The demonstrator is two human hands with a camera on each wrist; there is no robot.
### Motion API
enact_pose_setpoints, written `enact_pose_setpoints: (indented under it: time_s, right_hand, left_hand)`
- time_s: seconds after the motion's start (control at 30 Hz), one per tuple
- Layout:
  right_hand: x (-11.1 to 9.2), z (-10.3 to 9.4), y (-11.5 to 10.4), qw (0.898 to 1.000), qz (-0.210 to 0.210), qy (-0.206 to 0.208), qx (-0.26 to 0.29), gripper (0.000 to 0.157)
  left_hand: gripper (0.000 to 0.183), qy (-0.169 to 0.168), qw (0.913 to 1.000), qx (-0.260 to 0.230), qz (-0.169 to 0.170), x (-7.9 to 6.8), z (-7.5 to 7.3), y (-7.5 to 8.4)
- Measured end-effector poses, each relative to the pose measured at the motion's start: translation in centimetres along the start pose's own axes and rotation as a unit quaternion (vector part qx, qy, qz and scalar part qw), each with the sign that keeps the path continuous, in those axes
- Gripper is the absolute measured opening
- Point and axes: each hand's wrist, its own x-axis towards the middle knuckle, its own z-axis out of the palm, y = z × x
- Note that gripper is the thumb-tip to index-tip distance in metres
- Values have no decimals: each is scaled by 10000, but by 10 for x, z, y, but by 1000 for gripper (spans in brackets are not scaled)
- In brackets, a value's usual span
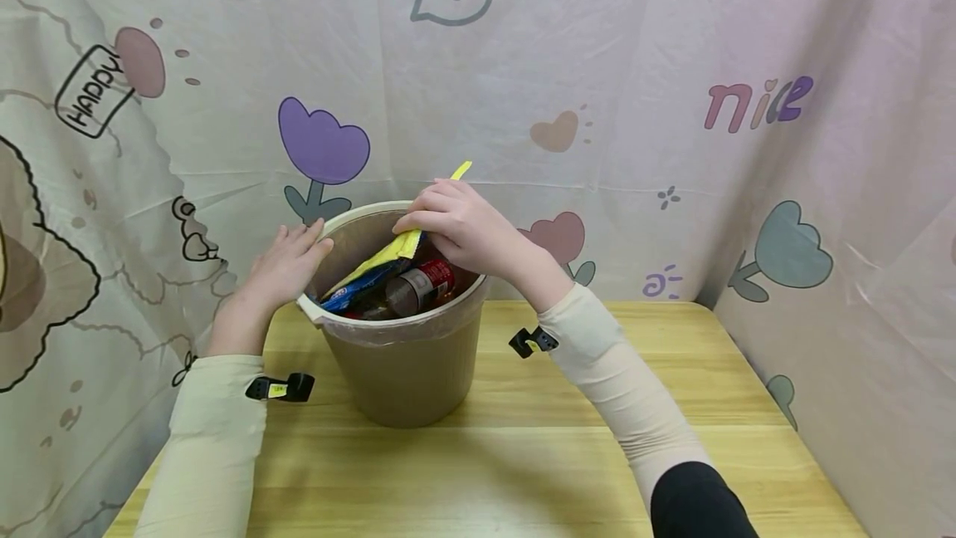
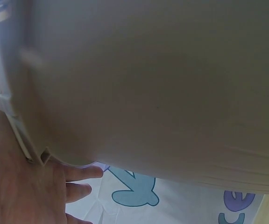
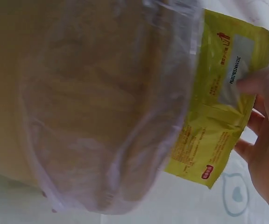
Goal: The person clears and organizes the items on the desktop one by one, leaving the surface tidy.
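Observation:
A beige-brown bin (image 1: 403, 372) with a pale rim and a clear plastic liner stands upright on the table. My right hand (image 1: 466, 227) is over its far right side and pinches a yellow snack packet (image 3: 218, 98) between thumb and fingers. Part of this printed packet rises above the liner's edge; its lower part is hidden. My left hand (image 1: 287, 264) rests on the left of the rim, fingers extended along the outside (image 2: 24, 182). Inside the bin lie a yellow-and-blue packet (image 1: 366, 279) and a clear bottle with a red label (image 1: 421, 287). Other contents are partly hidden.
The bin stands on a light wooden table (image 1: 568, 455). Behind and at both sides hangs a printed cloth (image 1: 620, 40), close to the bin's back. Small black cameras (image 1: 280, 388) are strapped at both wrists.

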Motion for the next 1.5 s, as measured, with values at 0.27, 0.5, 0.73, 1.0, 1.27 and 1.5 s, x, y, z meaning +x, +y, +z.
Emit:
enact_pose_setpoints:
  time_s: [0.27, 0.5, 0.73, 1.0, 1.27, 1.5]
  right_hand:
    - [-6, 17, -3, 9975, 346, -611, -7, 30]
    - [-7, 23, -9, 9854, 956, -1401, 120, 31]
    - [-2, 33, -11, 9655, 1346, -2188, 427, 33]
    - [0, 43, -15, 9227, 1946, -3223, 825, 42]
    - [-3, 43, -16, 8989, 1955, -3735, 1193, 44]
    - [-1, 40, -17, 8725, 2204, -4147, 1349, 45]
  left_hand:
    - [68, 7, 10000, -22, 0, 1, 2, -1]
    - [68, 36, 10000, 2, 31, 0, 2, -1]
    - [69, 56, 10000, -35, -24, -1, 1, -1]
    - [69, 46, 10000, -5, -29, -1, 1, -1]
    - [70, 10, 10000, -8, -45, 0, 1, 0]
    - [71, 4, 10000, -6, -28, 1, 1, 0]
